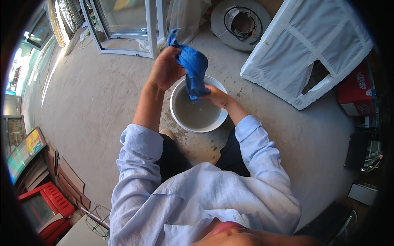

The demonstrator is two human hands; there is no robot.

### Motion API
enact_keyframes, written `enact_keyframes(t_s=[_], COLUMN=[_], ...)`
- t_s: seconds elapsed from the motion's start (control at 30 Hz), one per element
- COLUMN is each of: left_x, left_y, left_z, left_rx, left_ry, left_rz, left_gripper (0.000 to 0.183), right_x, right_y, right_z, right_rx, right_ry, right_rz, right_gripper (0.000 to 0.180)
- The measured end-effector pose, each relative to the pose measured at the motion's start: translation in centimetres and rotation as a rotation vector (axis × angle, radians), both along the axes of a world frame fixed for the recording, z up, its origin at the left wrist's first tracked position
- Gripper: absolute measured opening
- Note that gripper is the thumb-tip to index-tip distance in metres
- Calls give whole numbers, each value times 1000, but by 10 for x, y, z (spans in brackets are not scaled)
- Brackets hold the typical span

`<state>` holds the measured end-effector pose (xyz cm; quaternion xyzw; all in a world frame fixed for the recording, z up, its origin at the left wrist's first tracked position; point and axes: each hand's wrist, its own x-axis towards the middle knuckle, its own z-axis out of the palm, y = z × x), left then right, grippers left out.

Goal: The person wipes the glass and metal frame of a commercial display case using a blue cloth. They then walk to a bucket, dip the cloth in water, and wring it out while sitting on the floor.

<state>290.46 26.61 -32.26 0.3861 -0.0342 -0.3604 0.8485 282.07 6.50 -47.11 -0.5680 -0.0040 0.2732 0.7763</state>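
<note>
A blue cloth [194, 63] is stretched loosely between my two hands, above the far side of a white bucket [174, 115]. My left hand [166, 69] grips its upper part, and a short end sticks up past the thumb. Lower down, my right hand [218, 97] pinches the bottom end over the bucket's opening. Cloudy greyish water [200, 113] lies inside the bucket. Parts of the far rim are hidden behind the cloth and my hands.
Beyond the bucket stand a white-framed window sash [152, 33] and a round grey reel [220, 29] with black cable. A white-wrapped frame [277, 58] leans at right, near a red box [357, 89]. A red cabinet [58, 200] stands at lower left. Wet spots mark the concrete floor [101, 86].
</note>
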Motion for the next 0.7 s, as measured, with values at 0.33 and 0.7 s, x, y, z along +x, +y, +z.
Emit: enact_keyframes(t_s=[0.33, 0.7], left_x=[4, 8], left_y=[-11, -31], left_z=[-166, -107], left_rx=[1224, 741], left_ry=[-316, -123], left_rz=[-374, -14], left_gripper=[56, 49], right_x=[15, -10], right_y=[-3, 27], right_z=[-92, -178], right_rx=[-895, -1342], right_ry=[22, -187], right_rz=[-381, 654], right_gripper=[43, 48])
